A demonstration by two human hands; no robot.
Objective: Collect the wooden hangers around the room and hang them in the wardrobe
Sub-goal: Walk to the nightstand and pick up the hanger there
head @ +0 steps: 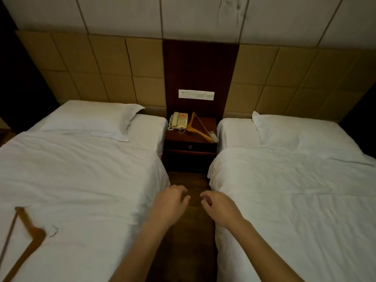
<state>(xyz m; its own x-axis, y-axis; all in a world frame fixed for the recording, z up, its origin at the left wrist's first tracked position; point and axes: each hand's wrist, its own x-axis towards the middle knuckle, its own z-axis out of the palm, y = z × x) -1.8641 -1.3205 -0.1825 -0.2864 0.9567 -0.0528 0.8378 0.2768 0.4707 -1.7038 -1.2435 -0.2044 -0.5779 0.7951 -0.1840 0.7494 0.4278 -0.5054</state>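
One wooden hanger (198,128) lies on the dark nightstand (190,145) between two beds, beside a telephone. A second wooden hanger (26,239) lies on the left bed (81,180) near the lower left corner, its metal hook resting on the sheet. My left hand (171,202) and my right hand (218,206) reach forward over the aisle between the beds, side by side, fingers loosely curled and apart, holding nothing. Both hands are well short of the nightstand. No wardrobe is in view.
The right bed (295,190) with a white pillow flanks a narrow dark floor aisle (189,180). A beige telephone (179,120) and a small remote (212,136) sit on the nightstand. A switch panel (196,94) is on the wall above.
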